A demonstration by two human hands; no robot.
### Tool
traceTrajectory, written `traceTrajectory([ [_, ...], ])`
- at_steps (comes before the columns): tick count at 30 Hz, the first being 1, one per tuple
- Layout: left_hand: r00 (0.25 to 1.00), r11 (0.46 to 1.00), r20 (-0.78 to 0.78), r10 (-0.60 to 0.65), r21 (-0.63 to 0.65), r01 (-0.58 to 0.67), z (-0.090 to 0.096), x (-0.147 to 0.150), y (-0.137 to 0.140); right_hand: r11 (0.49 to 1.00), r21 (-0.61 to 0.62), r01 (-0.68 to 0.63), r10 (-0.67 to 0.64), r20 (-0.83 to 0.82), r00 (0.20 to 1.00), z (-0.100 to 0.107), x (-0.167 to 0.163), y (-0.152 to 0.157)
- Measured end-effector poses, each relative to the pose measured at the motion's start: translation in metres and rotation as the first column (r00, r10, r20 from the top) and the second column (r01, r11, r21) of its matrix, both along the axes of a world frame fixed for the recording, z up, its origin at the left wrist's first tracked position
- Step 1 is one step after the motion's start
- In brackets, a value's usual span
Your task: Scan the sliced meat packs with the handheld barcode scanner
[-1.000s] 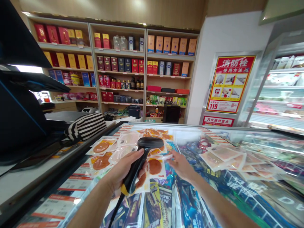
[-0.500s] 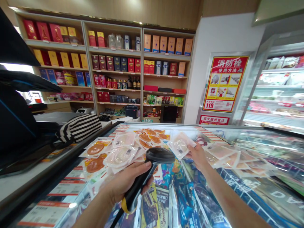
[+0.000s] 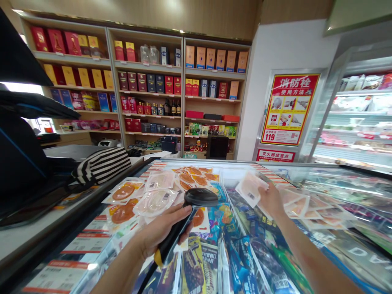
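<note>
My left hand [image 3: 167,228] is wrapped round the handle of a black and yellow barcode scanner [image 3: 200,197], its head pointing away over the freezer's glass top. Between its fingers and thumb my right hand [image 3: 272,202] pinches a clear flat food packet [image 3: 251,188], held over the glass to the right of the scanner. Pale packets [image 3: 156,202] lie in a pile left of the scanner. Around them are packets with orange-brown round contents [image 3: 125,191], more of them [image 3: 199,175] toward the back. Past my right hand, other flat packets [image 3: 318,206] lie fanned out.
Under the glass, bagged frozen goods [image 3: 196,265] sit in wire baskets. A striped black-and-white bag [image 3: 104,165] and a dark machine [image 3: 21,163] stand on the left. Shelves of boxes [image 3: 147,81] line the back wall; a lit display fridge [image 3: 361,110] stands at right.
My right hand has moved right with the packet, toward the fanned-out packets. The scanner has shifted slightly left, and an orange-brown packet beneath it shows more.
</note>
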State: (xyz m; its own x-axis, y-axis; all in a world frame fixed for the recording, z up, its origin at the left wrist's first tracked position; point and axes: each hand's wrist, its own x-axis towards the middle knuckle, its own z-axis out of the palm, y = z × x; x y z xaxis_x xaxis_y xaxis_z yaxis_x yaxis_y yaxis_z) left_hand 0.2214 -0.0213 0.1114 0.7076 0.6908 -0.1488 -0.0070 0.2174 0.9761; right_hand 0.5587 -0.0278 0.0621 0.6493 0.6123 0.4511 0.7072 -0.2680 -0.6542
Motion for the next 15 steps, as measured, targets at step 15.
traceTrajectory([
  [15, 0.997, 0.997, 0.043, 0.071, -0.040, -0.069, 0.006, -0.010, -0.001, 0.837, -0.377, 0.396, -0.280, 0.328, 0.902, -0.009, 0.102, -0.101],
])
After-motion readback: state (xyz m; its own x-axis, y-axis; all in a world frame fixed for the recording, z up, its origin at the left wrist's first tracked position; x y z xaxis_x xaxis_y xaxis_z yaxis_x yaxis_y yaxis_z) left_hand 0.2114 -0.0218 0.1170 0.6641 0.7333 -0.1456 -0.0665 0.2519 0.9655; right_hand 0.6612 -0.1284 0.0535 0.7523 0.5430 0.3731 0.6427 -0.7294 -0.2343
